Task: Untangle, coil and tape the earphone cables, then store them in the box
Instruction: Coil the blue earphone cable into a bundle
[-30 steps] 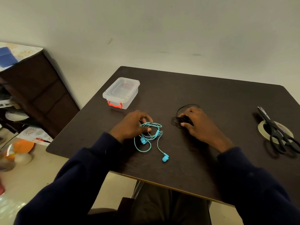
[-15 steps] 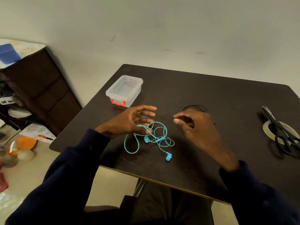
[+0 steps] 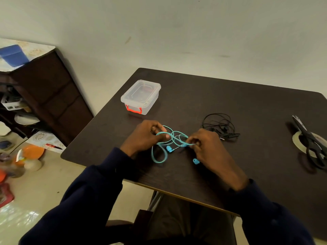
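Midway between both hands [image 3: 143, 137] [image 3: 210, 149] — pinched — blue earphones [image 3: 169, 149].

The dark table [image 3: 238, 99] bears a clear box [image 3: 141, 96], teal earphones [image 3: 169, 149], black earphones [image 3: 225, 128], tape roll [image 3: 295, 138] and scissors [image 3: 307, 137].

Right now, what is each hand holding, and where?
Both hold the blue earphone cable: left hand grips its tangled loops, right hand pinches a strand at its right edge.
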### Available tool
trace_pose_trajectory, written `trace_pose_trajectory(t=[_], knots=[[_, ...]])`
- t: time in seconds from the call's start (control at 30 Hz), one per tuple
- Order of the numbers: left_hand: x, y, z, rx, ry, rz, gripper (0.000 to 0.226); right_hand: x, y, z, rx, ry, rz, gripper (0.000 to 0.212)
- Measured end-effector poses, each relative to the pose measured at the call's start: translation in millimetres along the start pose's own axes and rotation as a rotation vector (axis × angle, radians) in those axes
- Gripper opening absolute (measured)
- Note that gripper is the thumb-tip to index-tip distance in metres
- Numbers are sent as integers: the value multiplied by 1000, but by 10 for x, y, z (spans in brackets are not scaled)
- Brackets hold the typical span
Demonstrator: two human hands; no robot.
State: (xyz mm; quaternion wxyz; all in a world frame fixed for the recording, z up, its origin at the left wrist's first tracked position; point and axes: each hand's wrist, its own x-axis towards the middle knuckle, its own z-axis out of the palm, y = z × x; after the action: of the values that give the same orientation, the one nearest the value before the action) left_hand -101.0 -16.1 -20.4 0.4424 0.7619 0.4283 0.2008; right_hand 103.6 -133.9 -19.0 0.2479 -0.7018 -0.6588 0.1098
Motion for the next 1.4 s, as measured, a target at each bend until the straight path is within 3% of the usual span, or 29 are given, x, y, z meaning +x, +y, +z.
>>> trace_pose_trajectory(t=[0.1, 0.2, 0.27, 0.37, 0.5, 0.67, 0.77, 0.87, 0.97, 1.1, 1.17, 1.2, 1.3, 1.4], knots=[[-9, 168, 131, -94, -70, -4, 32, -35, 6, -129, 32, 29, 59, 23], [-16, 247, 166, -255, -183, 13, 56, -131, 47, -244, 88, -113, 21, 39], [-37, 242, 89, -328, -224, 66, 60, -184, 118, -320, 137, -152, 33, 49], [-87, 157, -75, -289, -117, 114, 50, -219, 184, -424, 166, -51, 50, 50], [-164, -32, -220, -180, 85, 122, 34, -181, 182, -534, 231, 89, -57, 36], [-197, -145, -156, 54, 78, 36, 14, -109, 111, -513, 238, 266, -157, 16], [-195, -144, -9, 128, 77, 96, 22, -128, 14, -437, 197, 270, -248, 13], [-168, -136, 67, 151, 124, 163, 32, -169, -106, -316, 189, 198, -334, 18], [-139, -132, 71, 241, 116, 212, 19, -169, -203, -217, 166, 194, -394, 29], [-149, -187, -32, 348, 85, 267, 5, -60, -190, -149, -47, 162, -387, 65], [-145, -227, -82, 267, 141, 336, 9, 12, -125, -100, -159, 96, -328, 71], [-149, -216, -100, 149, 179, 337, 9, 40, -81, -77, -177, 77, -302, 63], [-177, -98, -168, -289, 252, 290, 6, 71, 7, -88, -1, 119, -248, 26], [-189, -32, -203, -507, 280, 278, 9, 31, 26, -136, 210, 239, -185, 19]])
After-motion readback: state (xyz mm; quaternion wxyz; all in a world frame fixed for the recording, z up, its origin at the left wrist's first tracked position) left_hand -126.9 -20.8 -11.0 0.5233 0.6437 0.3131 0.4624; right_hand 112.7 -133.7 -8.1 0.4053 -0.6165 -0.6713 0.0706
